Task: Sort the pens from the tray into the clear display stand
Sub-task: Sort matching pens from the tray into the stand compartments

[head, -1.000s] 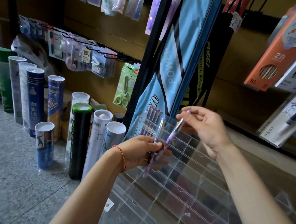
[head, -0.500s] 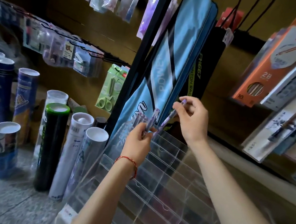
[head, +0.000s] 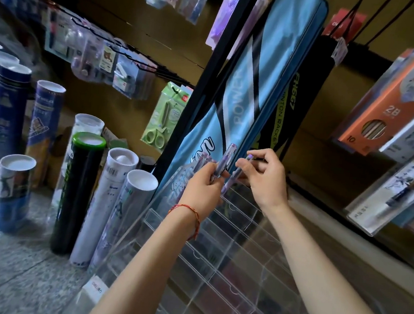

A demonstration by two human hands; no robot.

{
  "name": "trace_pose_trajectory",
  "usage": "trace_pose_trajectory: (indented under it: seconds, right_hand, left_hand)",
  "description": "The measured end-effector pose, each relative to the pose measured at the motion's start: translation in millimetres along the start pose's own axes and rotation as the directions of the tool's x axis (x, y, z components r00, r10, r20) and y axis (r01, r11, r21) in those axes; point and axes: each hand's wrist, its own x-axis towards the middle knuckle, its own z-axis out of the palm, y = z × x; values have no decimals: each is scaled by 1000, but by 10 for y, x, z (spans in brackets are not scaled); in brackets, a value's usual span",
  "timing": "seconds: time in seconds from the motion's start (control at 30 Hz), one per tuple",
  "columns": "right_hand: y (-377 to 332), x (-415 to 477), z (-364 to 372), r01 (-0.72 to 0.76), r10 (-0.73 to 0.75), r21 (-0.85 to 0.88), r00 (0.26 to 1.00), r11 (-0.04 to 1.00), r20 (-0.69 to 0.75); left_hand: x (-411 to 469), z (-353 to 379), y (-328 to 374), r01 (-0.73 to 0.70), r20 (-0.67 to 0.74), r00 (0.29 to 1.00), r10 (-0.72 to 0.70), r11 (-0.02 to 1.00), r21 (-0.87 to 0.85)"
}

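A clear tiered display stand (head: 230, 250) leans in front of me, its compartments see-through. My left hand (head: 204, 190), with a red string at the wrist, grips a purple pen (head: 224, 162) pointing up at the stand's top row. Just to its right, my right hand (head: 265, 180) pinches a second purple pen (head: 235, 178) and holds it slanted over the top row. A few purple pens (head: 201, 162) stand in the top left compartment. No tray is in view.
A blue racket bag (head: 244, 104) and a black pole (head: 208, 81) rise right behind the stand. Shuttlecock tubes (head: 81, 192) stand on the floor to the left. Boxed pencils (head: 393, 99) and packaged stationery hang at the right and upper left.
Both hands have risen from the stand's middle to its top row, each carrying its pen. The view has tilted and moved closer.
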Motion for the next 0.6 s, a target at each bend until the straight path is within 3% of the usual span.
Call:
trace_pose_trajectory:
  seconds: [0.37,0.6]
  right_hand:
    - [22,5,3,54,-53,-77,999,996,13]
    - [64,-10,56,58,-21,-216,985,975,169]
  left_hand:
    - [-46,-97,127,44,86,995,-43,999,-10]
    - [-30,-131,140,56,112,992,-61,997,46]
